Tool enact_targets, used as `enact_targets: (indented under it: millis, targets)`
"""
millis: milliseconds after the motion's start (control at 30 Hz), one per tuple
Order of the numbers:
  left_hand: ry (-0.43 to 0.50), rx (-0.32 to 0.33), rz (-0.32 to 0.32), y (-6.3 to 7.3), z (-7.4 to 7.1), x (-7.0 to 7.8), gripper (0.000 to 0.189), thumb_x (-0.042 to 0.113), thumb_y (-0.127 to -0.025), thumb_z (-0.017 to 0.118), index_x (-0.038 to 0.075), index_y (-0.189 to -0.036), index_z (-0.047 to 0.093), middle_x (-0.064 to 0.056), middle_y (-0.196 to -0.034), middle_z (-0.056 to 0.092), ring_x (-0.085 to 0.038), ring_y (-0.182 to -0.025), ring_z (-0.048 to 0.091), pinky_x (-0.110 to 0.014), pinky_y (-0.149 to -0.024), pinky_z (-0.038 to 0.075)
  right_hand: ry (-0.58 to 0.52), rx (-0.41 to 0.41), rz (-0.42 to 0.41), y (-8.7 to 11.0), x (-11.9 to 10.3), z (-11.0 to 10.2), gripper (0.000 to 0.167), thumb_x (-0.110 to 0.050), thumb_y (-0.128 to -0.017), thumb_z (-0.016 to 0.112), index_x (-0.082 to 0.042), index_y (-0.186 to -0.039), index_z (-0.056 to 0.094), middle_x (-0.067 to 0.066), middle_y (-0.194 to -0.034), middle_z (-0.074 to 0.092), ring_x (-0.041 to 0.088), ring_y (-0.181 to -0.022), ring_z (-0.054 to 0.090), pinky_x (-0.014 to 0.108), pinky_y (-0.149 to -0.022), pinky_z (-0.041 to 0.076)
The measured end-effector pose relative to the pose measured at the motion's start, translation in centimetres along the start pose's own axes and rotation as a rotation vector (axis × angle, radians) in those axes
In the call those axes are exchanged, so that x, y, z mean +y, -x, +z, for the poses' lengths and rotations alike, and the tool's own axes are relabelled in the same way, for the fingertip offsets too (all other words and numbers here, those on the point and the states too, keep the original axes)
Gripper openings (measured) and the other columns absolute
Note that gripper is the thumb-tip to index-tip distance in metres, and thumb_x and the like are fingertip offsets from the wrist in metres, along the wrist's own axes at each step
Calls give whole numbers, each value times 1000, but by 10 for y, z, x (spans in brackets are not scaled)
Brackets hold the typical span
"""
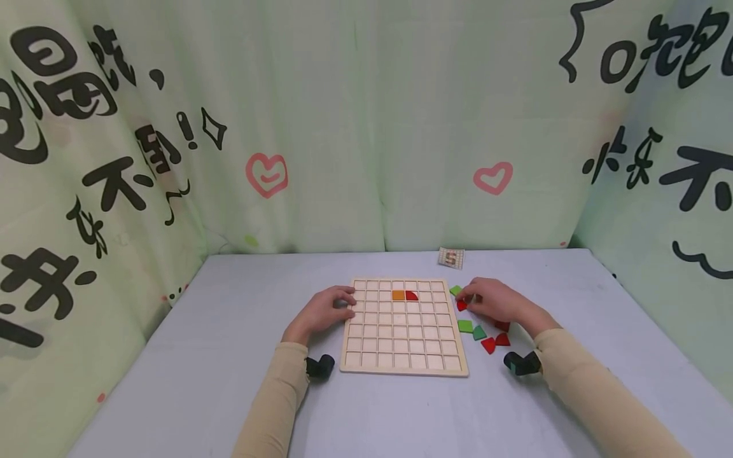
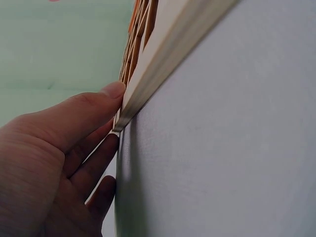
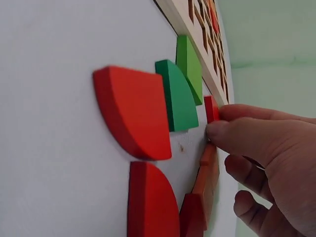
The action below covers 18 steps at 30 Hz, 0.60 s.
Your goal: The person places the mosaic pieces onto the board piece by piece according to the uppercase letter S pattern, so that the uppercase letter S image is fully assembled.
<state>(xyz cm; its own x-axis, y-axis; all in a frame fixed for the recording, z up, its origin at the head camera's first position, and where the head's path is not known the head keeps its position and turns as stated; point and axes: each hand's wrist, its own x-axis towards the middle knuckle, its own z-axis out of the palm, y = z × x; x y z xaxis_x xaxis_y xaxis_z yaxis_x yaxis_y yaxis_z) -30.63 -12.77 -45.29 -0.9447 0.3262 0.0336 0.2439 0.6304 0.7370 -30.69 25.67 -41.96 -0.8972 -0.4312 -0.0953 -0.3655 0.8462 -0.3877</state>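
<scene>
A square wooden grid board (image 1: 392,370) lies on the table, with an orange square piece (image 1: 397,296) and a red quarter-circle piece (image 1: 411,296) in its cells. My left hand (image 1: 322,312) rests its thumb and fingertips against the board's left edge; in the left wrist view the thumb (image 2: 81,113) touches the wooden rim. To the right of the board, my right hand (image 1: 498,300) pinches a small red piece (image 3: 212,109) between thumb and forefinger, close to the table. The fingers partly hide that piece, so its full shape cannot be told.
Near the right hand lie a light green square (image 1: 466,326), a dark green quarter-circle (image 1: 479,333), red quarter-circles (image 1: 488,345) and an orange piece (image 3: 205,182). Another green piece (image 1: 455,290) sits by the board's upper right. A patterned card (image 1: 451,257) lies at the table's back edge.
</scene>
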Motion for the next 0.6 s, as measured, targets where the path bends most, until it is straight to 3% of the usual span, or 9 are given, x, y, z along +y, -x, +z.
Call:
enact_targets:
  millis: [133,367,600]
  targets:
    - [3,-4,4,0,0,0,15,11,-88,74,8,-103,72,-6,-145,58,-30,-144,43,-46,-121,32,-29,3,24,-2,4,2,35,-4,-91,62,-6,-126,67,9,-111,65,20,-95,55,33,-81,55]
    - [5,-8,7,0,0,-1,15,10,-88,74,8,-103,73,-7,-144,58,-31,-144,42,-47,-122,31,-43,22,37,-3,4,6,39,-18,-89,73,-3,-124,64,7,-105,64,19,-94,56,33,-81,56]
    - [-9,-9,21,0,-1,-2,17,10,-88,74,7,-104,72,-8,-144,58,-31,-144,43,-46,-122,32,-27,12,30,-3,0,5,36,-18,-89,74,-2,-120,66,7,-103,64,20,-92,56,35,-82,56]
